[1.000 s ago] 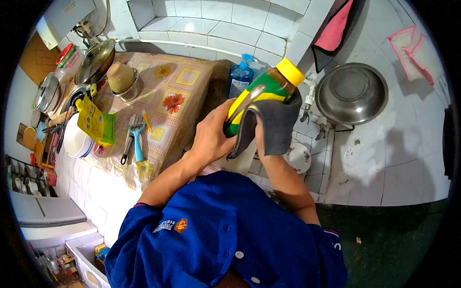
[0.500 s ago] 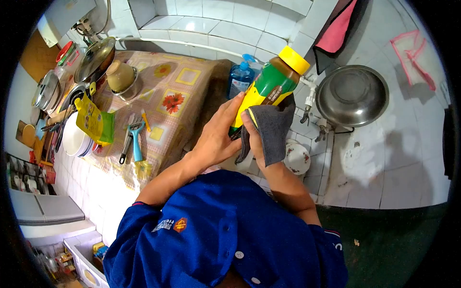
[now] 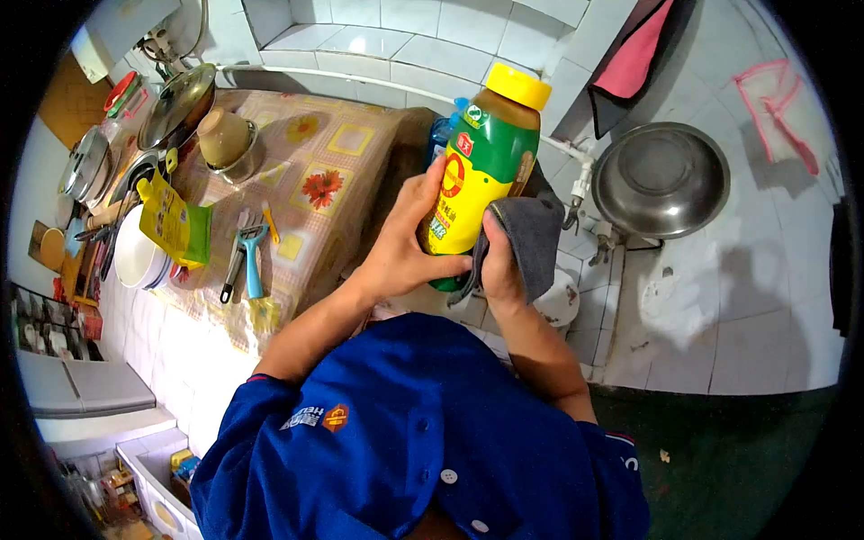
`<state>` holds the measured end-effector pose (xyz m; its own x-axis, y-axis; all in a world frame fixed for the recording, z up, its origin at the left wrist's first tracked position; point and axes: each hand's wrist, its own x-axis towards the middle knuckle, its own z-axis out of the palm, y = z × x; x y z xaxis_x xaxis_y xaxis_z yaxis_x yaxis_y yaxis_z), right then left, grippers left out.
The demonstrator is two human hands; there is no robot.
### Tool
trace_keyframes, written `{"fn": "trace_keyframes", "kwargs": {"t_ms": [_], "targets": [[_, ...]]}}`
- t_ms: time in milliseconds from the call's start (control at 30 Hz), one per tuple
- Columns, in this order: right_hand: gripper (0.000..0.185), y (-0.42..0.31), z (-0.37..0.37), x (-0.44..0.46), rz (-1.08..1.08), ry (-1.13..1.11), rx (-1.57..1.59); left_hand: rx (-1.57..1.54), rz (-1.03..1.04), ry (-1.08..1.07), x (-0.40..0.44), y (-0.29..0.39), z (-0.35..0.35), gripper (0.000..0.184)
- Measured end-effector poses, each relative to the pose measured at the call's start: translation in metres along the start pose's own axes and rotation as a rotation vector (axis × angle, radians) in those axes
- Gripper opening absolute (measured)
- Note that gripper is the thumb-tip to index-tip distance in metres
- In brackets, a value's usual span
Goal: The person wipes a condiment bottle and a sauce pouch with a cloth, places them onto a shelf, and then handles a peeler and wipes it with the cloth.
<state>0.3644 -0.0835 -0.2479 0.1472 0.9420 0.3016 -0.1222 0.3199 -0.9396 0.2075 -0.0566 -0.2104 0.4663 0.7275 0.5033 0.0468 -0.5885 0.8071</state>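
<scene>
A large sauce bottle (image 3: 481, 171) with a yellow cap and a green and yellow label is held up in front of my chest, leaning slightly right. Around its lower left side wraps my left hand (image 3: 402, 238), thumb across the front near the base. My right hand (image 3: 502, 265) grips a dark grey cloth (image 3: 531, 238) and presses it against the bottle's lower right side. Part of the cloth hangs behind the bottle. Mostly hidden behind the bottle is a blue pump bottle (image 3: 438, 135).
On the left, a table with a patterned cloth (image 3: 360, 171) bears a blue peeler (image 3: 251, 261), a yellow-green pouch (image 3: 171, 220), a white tub (image 3: 137, 252) and a lidded pan (image 3: 175, 112). A metal basin (image 3: 661, 180) leans at the right by taps (image 3: 580, 202). Plates (image 3: 560, 301) sit below.
The bottle has turned so its front label now faces me, and it stands more upright. My left hand has shifted its hold; the cloth in my right hand has moved slightly right and down.
</scene>
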Motion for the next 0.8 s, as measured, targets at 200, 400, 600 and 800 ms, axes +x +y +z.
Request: {"fn": "trace_keyframes", "kwargs": {"t_ms": [200, 400, 600, 800], "targets": [[0.016, -0.055, 0.014, 0.018, -0.192, 0.083, -0.306, 0.312, 0.07, 0.13, 0.003, 0.021, 0.004, 0.102], [0.024, -0.034, -0.001, 0.027, 0.066, 0.184, 0.381, -0.252, -0.002, 0.048, 0.009, 0.011, 0.005, 0.11], [0.021, -0.036, 0.004, 0.013, -0.184, 0.182, -0.365, -0.175, -0.062, 0.101, 0.007, 0.01, 0.011, 0.108], [0.02, -0.028, 0.001, 0.005, -0.257, 0.095, -0.54, -0.442, -0.071, 0.195, 0.007, 0.016, 0.009, 0.099]]}}
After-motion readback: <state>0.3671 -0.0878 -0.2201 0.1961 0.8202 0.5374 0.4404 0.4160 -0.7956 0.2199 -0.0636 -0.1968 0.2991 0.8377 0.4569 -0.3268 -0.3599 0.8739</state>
